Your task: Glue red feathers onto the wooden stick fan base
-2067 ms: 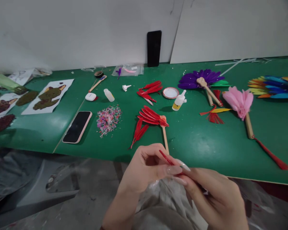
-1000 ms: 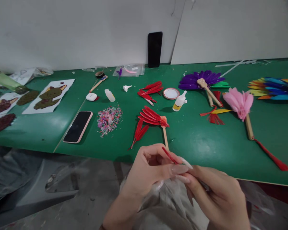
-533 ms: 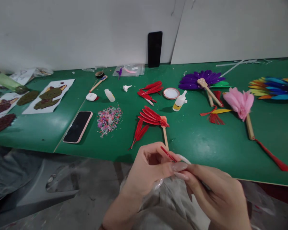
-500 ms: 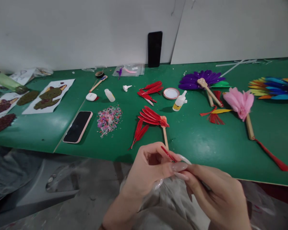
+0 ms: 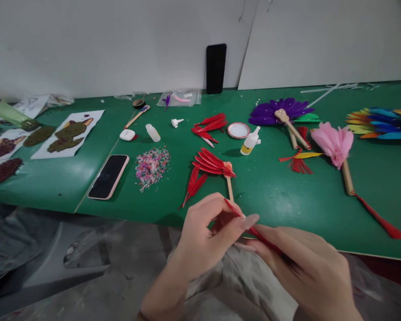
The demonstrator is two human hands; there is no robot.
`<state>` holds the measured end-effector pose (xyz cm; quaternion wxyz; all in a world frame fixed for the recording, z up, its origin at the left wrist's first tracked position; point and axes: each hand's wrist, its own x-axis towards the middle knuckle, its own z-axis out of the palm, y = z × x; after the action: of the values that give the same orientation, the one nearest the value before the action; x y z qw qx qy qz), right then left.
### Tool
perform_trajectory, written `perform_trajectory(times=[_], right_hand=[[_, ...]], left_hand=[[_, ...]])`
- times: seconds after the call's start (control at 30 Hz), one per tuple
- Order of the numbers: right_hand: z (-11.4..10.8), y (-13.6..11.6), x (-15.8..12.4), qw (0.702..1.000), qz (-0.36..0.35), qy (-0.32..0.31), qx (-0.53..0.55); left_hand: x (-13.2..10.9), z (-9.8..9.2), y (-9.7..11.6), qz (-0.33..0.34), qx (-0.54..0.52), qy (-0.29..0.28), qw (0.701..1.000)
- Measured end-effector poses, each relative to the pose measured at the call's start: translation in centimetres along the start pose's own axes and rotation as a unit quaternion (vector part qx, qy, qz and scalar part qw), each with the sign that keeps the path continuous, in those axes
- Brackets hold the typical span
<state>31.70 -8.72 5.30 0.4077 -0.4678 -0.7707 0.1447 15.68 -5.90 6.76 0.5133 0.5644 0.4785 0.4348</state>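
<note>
Just off the front table edge, my left hand (image 5: pixel 207 238) pinches one end of a red feather (image 5: pixel 263 240) between thumb and fingers. My right hand (image 5: pixel 309 263) is closed around the feather's other end, which is partly hidden in the palm. Beyond them lies a small fan (image 5: pixel 214 162) of red feathers on a wooden handle (image 5: pixel 230 189). Two loose red feathers (image 5: pixel 194 185) rest at its left, and a pile of red feathers (image 5: pixel 209 127) lies behind it. A glue bottle (image 5: pixel 250 141) stands near a round white lid (image 5: pixel 238 130).
A phone (image 5: pixel 108 177) and colourful bits (image 5: pixel 152 167) lie to the left, with a small white bottle (image 5: pixel 153 133) behind. Another phone (image 5: pixel 215 68) leans on the wall. At right are a purple feather fan (image 5: pixel 263 111), a pink one (image 5: pixel 334 140) and multicoloured feathers (image 5: pixel 384 122).
My right hand has drawn slightly away to the right and down, so more of the red feather shows between the hands. The things on the table have not moved.
</note>
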Motion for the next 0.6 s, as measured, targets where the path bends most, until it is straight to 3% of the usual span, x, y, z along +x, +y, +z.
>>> perform_trajectory(times=[0.17, 0.3, 0.43, 0.6], right_hand=[[-0.3, -0.1, 0.3, 0.999, 0.006, -0.034, -0.011], [0.6, -0.5, 0.0, 1.0, 0.025, -0.008, 0.0], [1.7, -0.9, -0.6, 0.997, 0.052, 0.053, -0.008], [2.0, -1.1, -1.2, 0.996, 0.063, 0.058, -0.023]], left_hand=[[0.2, 0.5, 0.1, -0.023, -0.022, 0.019, 0.999], [0.0, 1.4, -0.6, -0.001, -0.031, 0.069, 0.997], [-0.2, 2.3, -1.3, 0.127, 0.053, 0.155, 0.978], [0.0, 2.2, -1.3, 0.229, 0.176, 0.169, 0.942]])
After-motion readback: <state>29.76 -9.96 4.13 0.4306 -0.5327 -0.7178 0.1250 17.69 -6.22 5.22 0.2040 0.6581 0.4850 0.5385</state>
